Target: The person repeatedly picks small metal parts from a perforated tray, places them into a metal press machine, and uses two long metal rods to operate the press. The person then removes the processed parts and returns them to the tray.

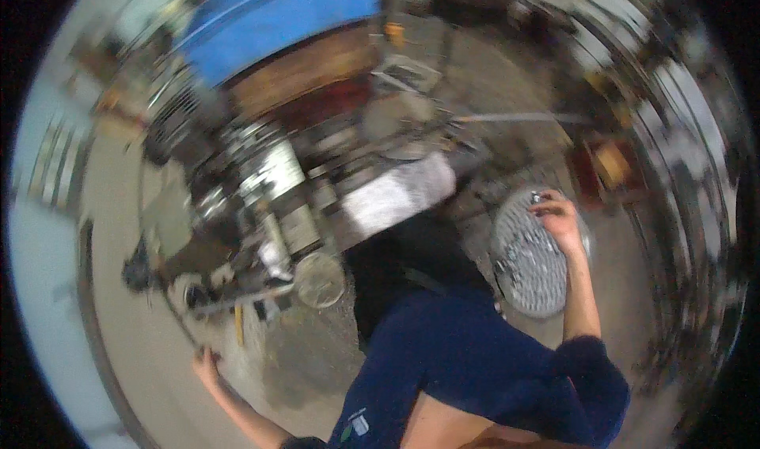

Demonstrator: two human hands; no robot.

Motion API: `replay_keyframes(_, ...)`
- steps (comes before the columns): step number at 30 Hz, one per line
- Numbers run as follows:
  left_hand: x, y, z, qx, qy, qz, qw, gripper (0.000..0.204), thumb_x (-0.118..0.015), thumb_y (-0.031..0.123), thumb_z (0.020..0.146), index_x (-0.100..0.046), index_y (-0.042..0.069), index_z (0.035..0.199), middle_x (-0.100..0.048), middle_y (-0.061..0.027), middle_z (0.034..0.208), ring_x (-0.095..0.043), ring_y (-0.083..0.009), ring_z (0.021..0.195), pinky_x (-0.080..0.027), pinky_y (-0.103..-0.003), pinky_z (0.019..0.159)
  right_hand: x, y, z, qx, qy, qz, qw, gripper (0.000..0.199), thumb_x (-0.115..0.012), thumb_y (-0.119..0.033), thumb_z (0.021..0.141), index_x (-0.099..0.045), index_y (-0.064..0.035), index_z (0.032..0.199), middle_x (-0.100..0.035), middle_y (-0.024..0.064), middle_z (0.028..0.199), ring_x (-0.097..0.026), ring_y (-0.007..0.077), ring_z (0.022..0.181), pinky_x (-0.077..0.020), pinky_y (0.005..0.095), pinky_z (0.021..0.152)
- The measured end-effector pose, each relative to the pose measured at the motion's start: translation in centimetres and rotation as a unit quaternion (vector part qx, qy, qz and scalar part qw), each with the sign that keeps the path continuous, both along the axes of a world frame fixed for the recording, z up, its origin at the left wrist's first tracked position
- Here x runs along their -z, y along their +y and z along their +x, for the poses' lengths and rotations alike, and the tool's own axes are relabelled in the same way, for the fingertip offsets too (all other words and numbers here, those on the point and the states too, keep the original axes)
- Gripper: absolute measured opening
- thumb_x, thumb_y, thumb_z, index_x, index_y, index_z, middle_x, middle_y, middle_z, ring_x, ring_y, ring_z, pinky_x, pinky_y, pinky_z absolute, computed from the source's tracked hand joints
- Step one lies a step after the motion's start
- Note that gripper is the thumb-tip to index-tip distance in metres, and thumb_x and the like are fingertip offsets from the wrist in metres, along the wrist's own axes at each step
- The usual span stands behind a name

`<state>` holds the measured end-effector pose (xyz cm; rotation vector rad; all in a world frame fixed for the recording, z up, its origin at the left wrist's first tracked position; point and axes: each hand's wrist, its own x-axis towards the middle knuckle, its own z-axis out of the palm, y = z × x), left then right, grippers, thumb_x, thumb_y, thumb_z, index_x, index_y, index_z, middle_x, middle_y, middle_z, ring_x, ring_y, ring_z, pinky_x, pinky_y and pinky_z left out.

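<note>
The whole picture is smeared by motion. My left hand (207,365) is at the lower end of a thin dark lever (180,321) that slants down from a machine (273,172); its fingers look curled round the end. My right hand (559,216) is over a round container of small silvery metal parts (530,263), packed in rows. Between its thumb and fingers is a small shiny metal part (538,198), whose exact kind is too blurred to make out.
A white cloth or sheet (400,195) lies in front of my lap. A round pale disc (319,280) stands by the machine. Beyond are a blue panel (285,17) and a brown wooden board (309,69). A reddish box (609,168) and racks stand to the right.
</note>
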<state>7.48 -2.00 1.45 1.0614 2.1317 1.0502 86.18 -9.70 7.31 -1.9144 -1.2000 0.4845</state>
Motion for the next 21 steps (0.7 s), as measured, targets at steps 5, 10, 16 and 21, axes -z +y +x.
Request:
replay_keyframes(5,-3.9,-0.3,4.7,0.035,0.325,-0.111,0.938,0.04,-0.061,0.024,0.072,-0.054,0.001,0.104,-0.058,-0.0248,0.088,-0.056,-0.0383,0.085,-0.044,-0.044,0.073,-0.1,12.3,-5.6,-0.25,0.028,0.018,0.968,0.037,-0.05,-0.003,0.051,-0.068,-0.0036,0.083,-0.054,0.0118,0.108,-0.053,0.0194,0.096,-0.0422,0.0262,0.079)
replay_keyframes(10,-7.9,-5.8,7.2,0.05,0.253,-0.231,0.938,0.041,-0.064,0.027,0.071,-0.056,-0.001,0.1,-0.061,-0.0191,0.076,-0.059,-0.0318,0.074,-0.046,-0.037,0.065,-6.8,21.3,-21.2,-0.522,-0.01,0.122,0.844,0.034,-0.055,-0.006,0.052,-0.066,-0.0044,0.084,-0.051,0.0155,0.106,-0.052,0.0285,0.1,-0.0394,0.0321,0.088)
replay_keyframes(16,-6.4,-14.7,7.4,-0.026,0.169,-0.182,0.968,0.044,-0.065,0.034,0.071,-0.057,0.002,0.1,-0.061,-0.0119,0.069,-0.058,-0.0242,0.062,-0.045,-0.036,0.06,-8.2,29.7,-35.9,-0.571,-0.316,0.202,0.731,0.033,-0.06,-0.015,0.053,-0.064,0.0017,0.082,-0.05,0.0171,0.103,-0.048,0.0305,0.096,-0.0399,0.0364,0.085)
replay_keyframes(21,-2.6,-17.1,9.9,-0.103,0.18,-0.189,0.96,0.031,-0.062,0.029,0.069,-0.054,0.001,0.081,-0.058,-0.0176,0.07,-0.057,-0.033,0.07,-0.045,-0.042,0.064,-4.4,34.4,-41.4,-0.552,-0.469,0.095,0.683,0.02,-0.058,-0.021,0.058,-0.062,-0.0018,0.062,-0.059,0.0186,0.079,-0.055,0.0307,0.082,-0.0436,0.0366,0.079)
